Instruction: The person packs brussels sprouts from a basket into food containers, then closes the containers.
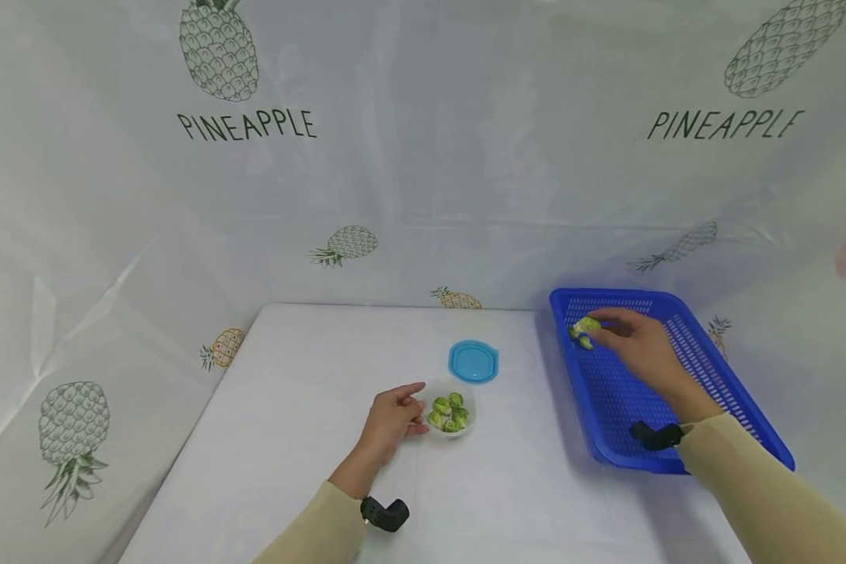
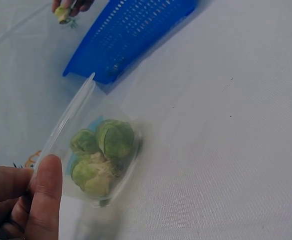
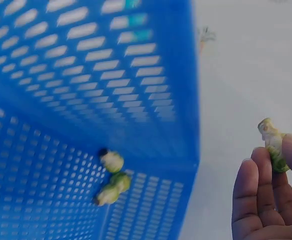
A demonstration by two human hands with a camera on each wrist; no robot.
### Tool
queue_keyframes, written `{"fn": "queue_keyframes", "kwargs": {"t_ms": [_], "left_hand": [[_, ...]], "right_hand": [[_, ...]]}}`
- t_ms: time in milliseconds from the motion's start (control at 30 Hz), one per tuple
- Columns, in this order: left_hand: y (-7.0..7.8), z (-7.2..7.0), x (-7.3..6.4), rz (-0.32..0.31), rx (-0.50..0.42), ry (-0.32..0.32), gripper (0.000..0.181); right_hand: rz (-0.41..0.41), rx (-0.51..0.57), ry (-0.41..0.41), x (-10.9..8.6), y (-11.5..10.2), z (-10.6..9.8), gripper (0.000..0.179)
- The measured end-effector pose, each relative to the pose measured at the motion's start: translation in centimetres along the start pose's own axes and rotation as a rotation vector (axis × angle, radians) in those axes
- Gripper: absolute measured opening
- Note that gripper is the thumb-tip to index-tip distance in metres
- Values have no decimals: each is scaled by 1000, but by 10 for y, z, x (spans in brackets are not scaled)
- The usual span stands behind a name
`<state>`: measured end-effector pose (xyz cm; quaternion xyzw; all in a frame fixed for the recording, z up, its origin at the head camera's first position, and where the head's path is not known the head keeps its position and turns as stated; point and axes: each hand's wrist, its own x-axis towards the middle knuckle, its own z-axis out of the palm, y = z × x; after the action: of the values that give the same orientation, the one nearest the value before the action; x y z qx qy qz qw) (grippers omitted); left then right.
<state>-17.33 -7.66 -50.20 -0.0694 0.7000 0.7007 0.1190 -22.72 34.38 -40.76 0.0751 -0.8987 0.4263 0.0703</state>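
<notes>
My right hand [image 1: 638, 348] is over the far left part of the blue plastic basket [image 1: 588, 423]. Between thumb and fingertips it pinches a Brussels sprout [image 3: 273, 147], clearly visible in the right wrist view. A few more sprouts [image 3: 110, 162] lie in a corner of the basket. At the middle of the table, my left hand [image 1: 392, 419] holds the rim of a small clear plastic bowl [image 2: 98, 95], thumb on one side and fingers on the other. Several Brussels sprouts [image 1: 449, 413] sit inside that bowl.
Just behind the bowl, a light-blue lid [image 1: 474, 361] lies flat on the white table [image 1: 324, 352]. The basket takes up the table's right side. A pineapple-printed sheet [image 1: 423, 157] hangs behind and around the table.
</notes>
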Motion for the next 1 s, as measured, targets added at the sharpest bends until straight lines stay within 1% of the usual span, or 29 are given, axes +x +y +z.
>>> {"fn": "queue_keyframes", "kwargs": {"t_ms": [100,300,400,467,700,1000], "left_hand": [[0,0,0,3,2,-3,46],[0,1,0,1,4,-7,46],[0,1,0,-2,9,-5,46],[0,1,0,0,11,-3,45],[-2,1,3,24,17,4,44],[-1,1,2,17,14,2,44]], "right_hand": [[-17,11,9,-2,-9,4,38],[-26,68,-9,-6,-23,15,36],[-38,58,4,-8,-30,21,33],[-44,70,7,-9,-33,25,32],[-18,97,-35,-13,-43,42,30],[-21,130,-42,-17,-52,68,29]]}}
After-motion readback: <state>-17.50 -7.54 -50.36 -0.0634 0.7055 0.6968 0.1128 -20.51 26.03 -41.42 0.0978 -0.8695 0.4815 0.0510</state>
